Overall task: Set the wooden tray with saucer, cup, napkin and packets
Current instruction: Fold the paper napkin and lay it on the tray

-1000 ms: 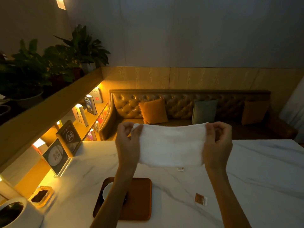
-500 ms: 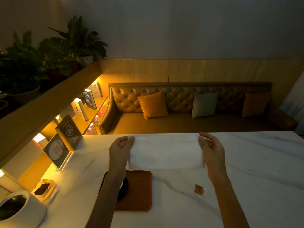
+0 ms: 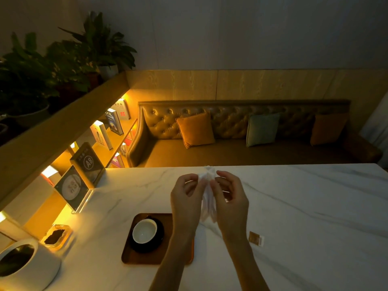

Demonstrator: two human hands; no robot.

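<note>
Dim light here. Over the white marble table point(image 3: 315, 206), the left hand point(image 3: 184, 199) and right hand point(image 3: 231, 201) each pinch the white paper napkin point(image 3: 208, 194), gathered narrow between them, its folds hard to make out. The left forearm covers the right side of the brown wooden tray point(image 3: 132, 259). On the tray's left sits the white-lined cup point(image 3: 144, 231) on its black saucer point(image 3: 160, 241). The small brown packet point(image 3: 255, 238) lies on the table to the right, print illegible. The dark table sign point(image 3: 88, 162) reads "A8".

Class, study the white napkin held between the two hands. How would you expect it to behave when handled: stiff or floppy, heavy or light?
Probably floppy: the napkin hangs in soft folds between the left hand and right hand. Likely very light, since fingertip pinches seem enough to hold it. It may spring open once laid on the tray.
</note>
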